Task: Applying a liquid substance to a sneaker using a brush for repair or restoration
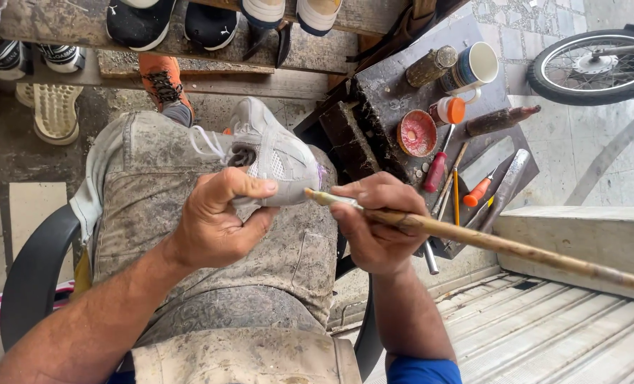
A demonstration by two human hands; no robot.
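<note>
I had the left hand (214,217) clamped around the grey sneaker (274,156) on the lap, thumb on top. Right hand (377,224) pinched a long wooden stick (516,249), tip touching the shoe's heel end. Stick axis ran right and slightly down from the shoe.

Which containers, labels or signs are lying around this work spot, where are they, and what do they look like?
Mug: back of the dark workboard, round, white with a blue band.
Small bottle: beside the mug, white with an orange cap.
Shallow tin: middle of the board, round, reddish inside.
Grimy cylinder: left of the mug, brownish, lying tilted.
No signs or screens show; no readable label can be made out.
</note>
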